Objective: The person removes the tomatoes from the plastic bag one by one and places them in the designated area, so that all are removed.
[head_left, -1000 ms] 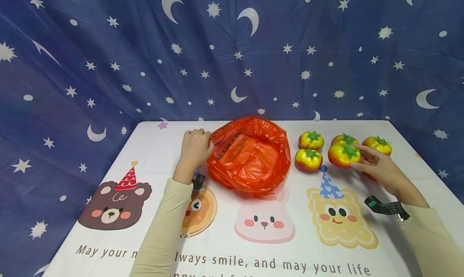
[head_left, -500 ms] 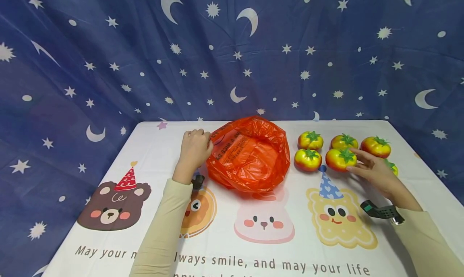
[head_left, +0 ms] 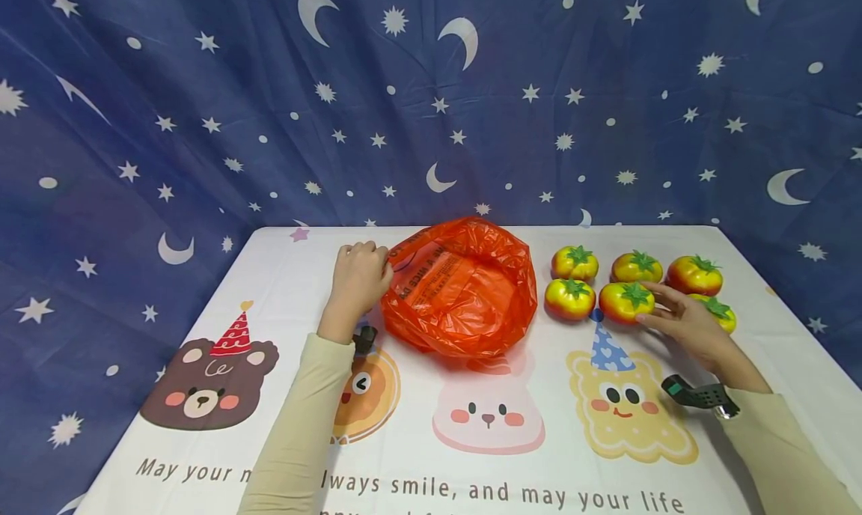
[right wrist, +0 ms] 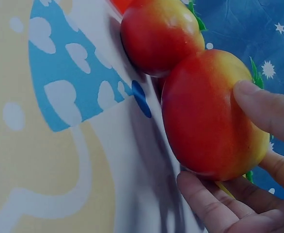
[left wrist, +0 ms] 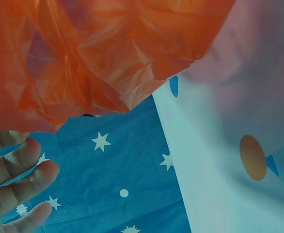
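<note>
A red plastic bag (head_left: pixel 465 298) with dark printing stands with its mouth spread wide in the middle of the table. My left hand (head_left: pixel 360 279) grips its left rim; in the left wrist view curled fingers (left wrist: pixel 23 179) show just below the bag's edge. My right hand (head_left: pixel 683 324) holds a red-and-yellow tomato (head_left: pixel 625 303) with a green leafy top, thumb on one side and fingers on the other. In the right wrist view this tomato (right wrist: pixel 210 116) is low over the tabletop, overlapping a neighbouring tomato (right wrist: pixel 161 36).
Two tomatoes stand between bag and right hand, the nearer tomato (head_left: pixel 569 299) in front. Behind the held one is another tomato (head_left: pixel 636 266). Further right are a tomato (head_left: pixel 694 275) and a partly hidden tomato (head_left: pixel 719 314). A starry blue curtain (head_left: pixel 431 126) backs the white printed tablecloth (head_left: pixel 417 425).
My right hand has moved the tomato slightly left and toward me, lowering it. The tomato behind that hand has come into view. My left hand stays on the bag's rim.
</note>
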Demonstrator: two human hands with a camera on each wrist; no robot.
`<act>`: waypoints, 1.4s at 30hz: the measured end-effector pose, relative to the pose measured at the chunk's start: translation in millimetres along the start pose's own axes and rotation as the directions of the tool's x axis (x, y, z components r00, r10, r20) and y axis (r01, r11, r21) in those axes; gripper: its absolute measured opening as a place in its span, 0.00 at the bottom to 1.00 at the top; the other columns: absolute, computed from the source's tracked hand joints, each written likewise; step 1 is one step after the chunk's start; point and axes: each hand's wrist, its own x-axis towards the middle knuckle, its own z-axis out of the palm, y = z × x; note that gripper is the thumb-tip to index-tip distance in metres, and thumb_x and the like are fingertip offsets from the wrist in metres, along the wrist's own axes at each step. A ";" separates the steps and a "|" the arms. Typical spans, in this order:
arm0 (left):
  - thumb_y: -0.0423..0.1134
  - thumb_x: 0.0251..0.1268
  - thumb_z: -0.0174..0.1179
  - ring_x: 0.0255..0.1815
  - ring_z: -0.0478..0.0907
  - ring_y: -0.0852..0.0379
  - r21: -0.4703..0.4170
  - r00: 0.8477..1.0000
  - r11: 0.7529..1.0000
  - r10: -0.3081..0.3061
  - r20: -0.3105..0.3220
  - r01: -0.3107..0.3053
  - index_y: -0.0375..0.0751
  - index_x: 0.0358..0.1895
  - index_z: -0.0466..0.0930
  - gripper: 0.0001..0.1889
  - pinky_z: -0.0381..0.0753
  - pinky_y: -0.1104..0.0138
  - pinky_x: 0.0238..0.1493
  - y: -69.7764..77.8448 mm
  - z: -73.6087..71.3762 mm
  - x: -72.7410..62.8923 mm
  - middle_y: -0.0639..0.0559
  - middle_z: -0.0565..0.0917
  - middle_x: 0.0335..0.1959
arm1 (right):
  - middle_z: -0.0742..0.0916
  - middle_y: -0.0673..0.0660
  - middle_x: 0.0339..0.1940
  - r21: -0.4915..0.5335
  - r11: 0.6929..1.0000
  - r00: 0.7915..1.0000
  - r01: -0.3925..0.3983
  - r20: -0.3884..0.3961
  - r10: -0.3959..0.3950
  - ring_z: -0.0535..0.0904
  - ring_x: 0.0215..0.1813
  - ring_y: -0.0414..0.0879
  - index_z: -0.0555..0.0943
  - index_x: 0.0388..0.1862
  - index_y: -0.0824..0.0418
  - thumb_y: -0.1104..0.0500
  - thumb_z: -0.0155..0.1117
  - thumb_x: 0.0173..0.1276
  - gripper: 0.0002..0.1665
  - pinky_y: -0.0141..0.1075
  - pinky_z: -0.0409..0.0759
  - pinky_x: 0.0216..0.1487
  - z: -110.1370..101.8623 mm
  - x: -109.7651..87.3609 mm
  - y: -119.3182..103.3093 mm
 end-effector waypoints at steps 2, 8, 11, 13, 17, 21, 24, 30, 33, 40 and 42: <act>0.38 0.59 0.55 0.33 0.79 0.45 0.000 1.000 1.000 0.000 0.001 0.000 0.36 0.31 0.81 0.09 0.74 0.52 0.46 -0.1 0.0 -0.1 0.43 0.81 0.28 | 0.57 0.77 0.70 0.001 1.000 1.000 0.005 0.000 -0.005 0.62 0.65 0.72 0.50 0.73 0.66 0.49 0.60 0.66 0.47 0.39 0.76 0.56 0.8 -0.1 1.2; 0.37 0.59 0.55 0.33 0.79 0.44 0.000 1.000 1.000 0.002 -0.004 -0.002 0.36 0.30 0.81 0.08 0.74 0.52 0.46 -0.2 0.9 -0.4 0.43 0.81 0.27 | 0.57 0.78 0.70 0.012 1.000 1.000 -0.004 0.009 0.004 0.61 0.66 0.73 0.49 0.74 0.66 0.49 0.60 0.66 0.47 0.52 0.65 0.60 3.6 -0.1 4.0; 0.37 0.59 0.54 0.33 0.79 0.44 -0.001 1.000 1.000 0.002 -0.004 -0.002 0.36 0.29 0.80 0.08 0.74 0.52 0.46 -0.2 1.9 -0.1 0.43 0.81 0.27 | 0.56 0.76 0.71 0.019 1.000 1.000 -0.013 0.017 0.013 0.60 0.66 0.72 0.49 0.74 0.65 0.48 0.59 0.66 0.47 0.56 0.63 0.62 4.8 -0.5 4.4; 0.37 0.59 0.54 0.32 0.79 0.44 0.000 1.000 1.000 0.004 -0.006 -0.004 0.36 0.29 0.80 0.08 0.74 0.52 0.46 -0.2 2.4 0.3 0.43 0.81 0.27 | 0.55 0.75 0.72 0.031 0.999 1.000 -0.017 0.024 0.016 0.59 0.67 0.71 0.48 0.74 0.65 0.47 0.59 0.66 0.48 0.57 0.62 0.63 4.9 -0.4 4.6; 0.37 0.59 0.54 0.32 0.79 0.44 -0.001 1.000 1.000 0.006 -0.011 -0.006 0.36 0.29 0.80 0.08 0.74 0.52 0.45 0.0 2.9 0.7 0.43 0.81 0.27 | 0.54 0.73 0.73 0.047 0.999 0.999 -0.020 0.030 0.019 0.58 0.68 0.71 0.47 0.75 0.63 0.46 0.58 0.66 0.48 0.58 0.61 0.64 5.4 0.1 5.1; 0.37 0.59 0.54 0.32 0.79 0.44 -0.006 1.000 1.000 0.006 -0.017 -0.007 0.36 0.29 0.81 0.08 0.74 0.52 0.45 0.2 3.2 0.5 0.43 0.81 0.27 | 0.54 0.74 0.72 0.054 0.999 0.999 -0.010 0.032 0.008 0.58 0.67 0.71 0.47 0.74 0.64 0.48 0.58 0.67 0.47 0.58 0.61 0.63 6.2 0.3 5.4; 0.37 0.59 0.54 0.32 0.79 0.45 -0.006 1.000 1.000 0.008 -0.018 -0.008 0.36 0.29 0.80 0.09 0.74 0.52 0.45 0.1 3.6 0.3 0.43 0.81 0.27 | 0.54 0.74 0.72 0.056 0.998 0.999 -0.003 0.038 0.001 0.58 0.68 0.71 0.46 0.74 0.65 0.49 0.58 0.67 0.47 0.55 0.62 0.62 6.1 0.3 5.4; 0.37 0.59 0.54 0.31 0.78 0.45 -0.017 1.000 1.000 0.005 -0.017 -0.005 0.36 0.28 0.80 0.08 0.74 0.52 0.45 0.2 4.7 0.1 0.43 0.80 0.26 | 0.54 0.74 0.73 0.090 0.996 0.998 0.010 0.053 -0.015 0.56 0.69 0.71 0.44 0.75 0.65 0.51 0.58 0.68 0.47 0.36 0.74 0.57 4.5 -0.5 4.5; 0.37 0.59 0.54 0.31 0.78 0.45 -0.017 1.000 1.000 0.007 -0.016 -0.007 0.36 0.28 0.80 0.08 0.74 0.52 0.45 0.5 4.8 0.3 0.43 0.80 0.26 | 0.54 0.74 0.73 0.104 0.994 0.999 0.016 0.045 -0.021 0.57 0.69 0.71 0.44 0.75 0.66 0.52 0.58 0.68 0.47 0.23 0.76 0.50 4.3 -1.1 3.7; 0.37 0.59 0.55 0.31 0.78 0.45 -0.012 1.000 1.000 0.016 -0.016 -0.016 0.37 0.27 0.79 0.08 0.74 0.52 0.44 0.4 5.4 0.9 0.43 0.80 0.25 | 0.56 0.75 0.72 0.121 0.992 0.999 0.028 0.031 -0.032 0.57 0.69 0.71 0.45 0.74 0.67 0.52 0.58 0.67 0.47 0.16 0.75 0.45 3.3 -0.9 3.2; 0.37 0.59 0.55 0.31 0.78 0.45 -0.009 1.000 1.000 0.017 -0.014 -0.017 0.37 0.27 0.79 0.08 0.74 0.52 0.44 0.4 5.3 1.1 0.44 0.80 0.26 | 0.56 0.75 0.72 0.117 0.992 0.999 0.038 0.028 -0.042 0.58 0.68 0.71 0.45 0.74 0.67 0.53 0.59 0.67 0.47 0.15 0.74 0.45 2.6 -0.9 2.5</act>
